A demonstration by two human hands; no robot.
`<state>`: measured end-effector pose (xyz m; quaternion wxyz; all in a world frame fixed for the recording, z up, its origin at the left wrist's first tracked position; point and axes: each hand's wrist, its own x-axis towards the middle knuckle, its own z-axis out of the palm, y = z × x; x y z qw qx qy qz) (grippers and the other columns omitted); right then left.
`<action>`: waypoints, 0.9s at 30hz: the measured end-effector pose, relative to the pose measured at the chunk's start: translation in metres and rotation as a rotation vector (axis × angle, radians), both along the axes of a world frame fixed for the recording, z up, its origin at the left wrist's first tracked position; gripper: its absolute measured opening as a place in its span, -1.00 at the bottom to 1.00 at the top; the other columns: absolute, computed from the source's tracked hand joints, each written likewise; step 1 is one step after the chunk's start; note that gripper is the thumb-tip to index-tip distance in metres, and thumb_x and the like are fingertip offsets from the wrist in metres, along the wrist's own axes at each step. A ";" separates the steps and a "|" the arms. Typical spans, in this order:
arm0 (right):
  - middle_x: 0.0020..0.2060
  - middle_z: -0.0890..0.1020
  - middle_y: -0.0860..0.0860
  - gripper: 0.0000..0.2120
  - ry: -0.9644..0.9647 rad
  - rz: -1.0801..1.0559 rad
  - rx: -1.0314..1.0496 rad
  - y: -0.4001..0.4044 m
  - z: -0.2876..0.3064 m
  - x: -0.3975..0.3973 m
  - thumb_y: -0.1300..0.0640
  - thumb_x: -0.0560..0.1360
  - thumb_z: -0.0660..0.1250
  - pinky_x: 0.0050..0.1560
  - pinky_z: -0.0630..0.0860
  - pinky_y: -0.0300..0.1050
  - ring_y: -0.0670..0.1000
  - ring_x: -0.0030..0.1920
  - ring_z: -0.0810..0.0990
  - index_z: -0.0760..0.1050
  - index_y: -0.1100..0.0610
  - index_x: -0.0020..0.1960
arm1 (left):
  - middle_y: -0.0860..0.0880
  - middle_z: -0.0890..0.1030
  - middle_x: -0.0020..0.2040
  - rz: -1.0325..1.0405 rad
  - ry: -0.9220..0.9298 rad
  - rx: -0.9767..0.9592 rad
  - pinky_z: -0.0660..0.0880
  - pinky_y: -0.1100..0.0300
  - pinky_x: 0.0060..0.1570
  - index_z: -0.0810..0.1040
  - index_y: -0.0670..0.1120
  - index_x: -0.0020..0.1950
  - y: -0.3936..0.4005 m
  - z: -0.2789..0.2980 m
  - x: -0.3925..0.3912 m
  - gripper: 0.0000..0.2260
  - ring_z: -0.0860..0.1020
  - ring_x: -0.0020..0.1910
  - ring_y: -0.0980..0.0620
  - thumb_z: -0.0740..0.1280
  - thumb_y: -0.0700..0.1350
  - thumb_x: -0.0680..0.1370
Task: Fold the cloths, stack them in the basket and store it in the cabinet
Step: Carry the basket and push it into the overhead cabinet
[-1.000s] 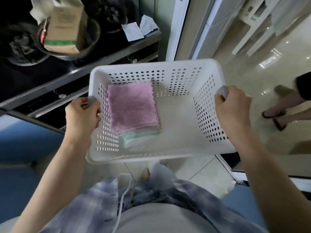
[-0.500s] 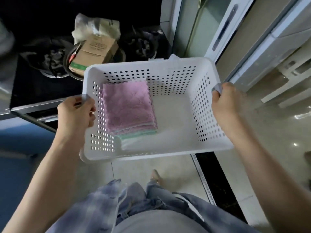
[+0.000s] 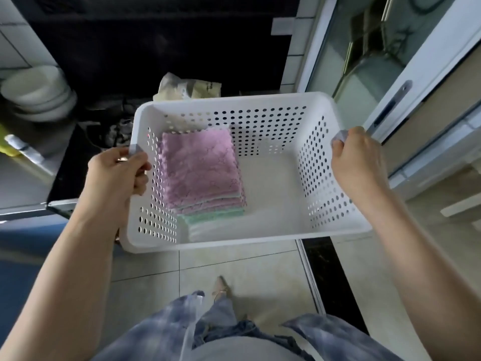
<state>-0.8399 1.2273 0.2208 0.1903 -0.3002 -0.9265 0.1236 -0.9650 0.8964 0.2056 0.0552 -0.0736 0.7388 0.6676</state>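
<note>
Basket (image 3: pixel 276 212): white plastic, rectangular, side and far walls perforated with round holes, floor smooth. Carried in the air at waist height over the tiled floor (image 3: pixel 234 267), long axis running left to right between the hands, each equally near its own short end.

Left hand (image 3: pixel 117 175): curled round the rim at the left short side.

Right hand (image 3: pixel 359 162): curled round the rim at the right short side; hands well apart, the whole basket between them.

Cloths (image 3: pixel 200 168): folded stack, fluffy pile, scalloped edges, pink on top, green and white layers below. Lies in the left half, against the left wall.

Stove (image 3: pixel 86 142): dark, beyond the far rim.

Cabinet: not identified with certainty; possibly the blue front (image 3: pixel 23 256) lower left.
</note>
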 end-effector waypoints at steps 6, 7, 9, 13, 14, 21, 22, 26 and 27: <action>-0.08 0.52 0.17 -0.76 -0.035 0.000 -0.048 -0.003 0.023 -0.055 0.16 0.62 0.08 -0.19 0.38 -0.03 0.19 -0.07 0.51 0.40 0.33 0.04 | -0.09 0.49 -0.32 -0.024 0.033 0.059 0.22 0.39 -0.63 0.49 -0.24 -0.09 -0.003 0.021 -0.046 -0.97 0.31 -0.61 0.19 0.28 -0.29 0.54; -0.11 0.48 0.14 -0.79 -0.042 0.011 -0.060 -0.004 0.031 -0.075 0.18 0.61 0.09 -0.19 0.37 -0.03 0.17 -0.10 0.48 0.39 0.32 0.02 | -0.10 0.49 -0.32 -0.027 0.056 0.075 0.22 0.39 -0.63 0.49 -0.24 -0.10 -0.005 0.030 -0.064 -0.97 0.31 -0.60 0.19 0.28 -0.30 0.54; -0.11 0.45 0.12 -0.84 -0.120 0.016 -0.091 -0.001 0.035 -0.091 0.19 0.60 0.14 -0.13 0.44 -0.01 0.13 -0.11 0.47 0.36 0.30 0.04 | -0.12 0.48 -0.31 -0.048 0.057 0.069 0.22 0.38 -0.63 0.49 -0.23 -0.15 -0.007 0.035 -0.077 -0.91 0.32 -0.60 0.19 0.26 -0.32 0.55; -0.02 0.50 0.16 -0.82 -0.175 0.040 -0.161 0.014 0.052 -0.135 0.21 0.56 0.19 -0.21 0.55 0.00 0.11 -0.19 0.56 0.36 0.31 0.10 | -0.12 0.49 -0.32 -0.082 0.096 0.061 0.25 0.38 -0.62 0.48 -0.21 -0.21 -0.004 0.059 -0.113 -0.85 0.36 -0.61 0.17 0.25 -0.33 0.55; -0.02 0.48 0.15 -0.80 -0.164 0.060 -0.179 0.016 0.057 -0.143 0.19 0.58 0.19 -0.31 0.50 -0.06 0.07 -0.24 0.54 0.35 0.32 0.10 | -0.10 0.51 -0.35 -0.087 0.108 0.038 0.27 0.37 -0.62 0.49 -0.22 -0.22 -0.004 0.063 -0.120 -0.85 0.37 -0.61 0.16 0.26 -0.32 0.55; -0.38 0.47 0.14 -0.73 -0.145 0.180 -0.183 0.034 0.132 -0.180 0.25 0.56 0.13 -0.34 0.39 -0.13 0.08 -0.39 0.48 0.32 0.21 -0.32 | -0.13 0.47 -0.50 -0.105 0.283 -0.088 0.34 0.33 -0.61 0.54 -0.31 -0.25 0.008 0.129 -0.166 -0.81 0.37 -0.63 0.08 0.31 -0.25 0.54; -0.40 0.46 0.13 -0.73 -0.139 0.181 -0.196 0.039 0.144 -0.184 0.27 0.55 0.13 -0.34 0.37 -0.13 0.09 -0.39 0.48 0.31 0.21 -0.34 | -0.15 0.47 -0.49 -0.116 0.316 -0.113 0.35 0.33 -0.61 0.54 -0.32 -0.26 0.012 0.141 -0.170 -0.80 0.37 -0.63 0.07 0.31 -0.26 0.54; -0.34 0.47 0.15 -0.85 -0.123 0.182 -0.280 0.055 0.190 -0.198 0.26 0.51 0.16 -0.38 0.27 -0.15 0.08 -0.38 0.48 0.35 0.21 -0.24 | -0.20 0.47 -0.46 -0.154 0.386 -0.174 0.41 0.24 -0.44 0.54 -0.16 -0.52 0.022 0.185 -0.191 -0.63 0.36 -0.57 -0.04 0.32 -0.22 0.52; -0.31 0.51 0.16 -0.89 -0.116 0.184 -0.290 0.059 0.204 -0.201 0.26 0.50 0.18 -0.37 0.29 -0.14 0.09 -0.36 0.51 0.37 0.23 -0.20 | -0.21 0.48 -0.44 -0.164 0.394 -0.178 0.41 0.19 -0.38 0.51 -0.15 -0.57 0.024 0.197 -0.196 -0.58 0.37 -0.55 -0.04 0.33 -0.21 0.51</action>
